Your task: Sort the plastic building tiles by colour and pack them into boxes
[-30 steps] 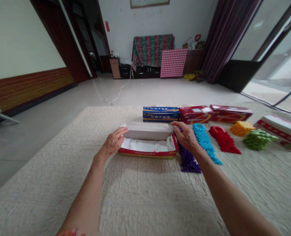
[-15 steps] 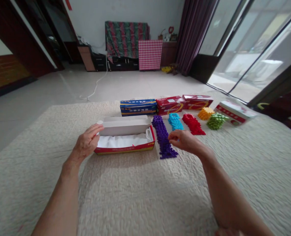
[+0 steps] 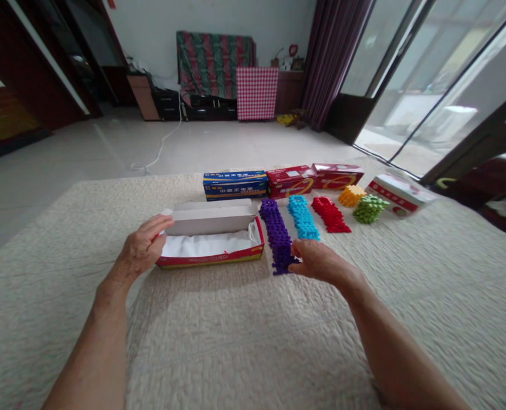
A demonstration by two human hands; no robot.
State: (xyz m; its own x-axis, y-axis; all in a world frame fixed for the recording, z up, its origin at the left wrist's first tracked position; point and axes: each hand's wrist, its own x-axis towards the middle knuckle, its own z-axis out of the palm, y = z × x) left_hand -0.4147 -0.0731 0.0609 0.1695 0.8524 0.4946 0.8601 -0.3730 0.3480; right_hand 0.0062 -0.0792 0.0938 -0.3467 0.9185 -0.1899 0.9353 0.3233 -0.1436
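Both bare hands at work over a cream quilted cover point(image 3: 218, 341). Left hand point(image 3: 139, 249) at the left end of an open red-and-yellow carton point(image 3: 212, 260), fingers extended together along its upper edge, thumb lower. Carton lies lengthwise across the view, pale lid flap point(image 3: 212, 211) raised along the far side, white lining point(image 3: 204, 245) inside, loop of white cord point(image 3: 251, 232) at the right end. Right hand point(image 3: 319, 263) at the near end of the purple pieces point(image 3: 277, 228), thumb and forefinger bent about that end, other fingers curled; from this angle cannot tell whether either hand is actually gripping. Purple row stands just right of the carton, running away from the person. Next, left to right: light-blue pieces point(image 3: 303, 219), partly behind the right hand; red pieces point(image 3: 332, 215); then orange pieces point(image 3: 352, 196), with green pieces point(image 3: 370, 209) just in front and to their right. Behind these, side by side: a blue box point(image 3: 235, 186), a red box point(image 3: 291, 182) and a second red box point(image 3: 337, 177). A white-and-red box point(image 3: 402, 195) sits at an angle, right of the green pieces
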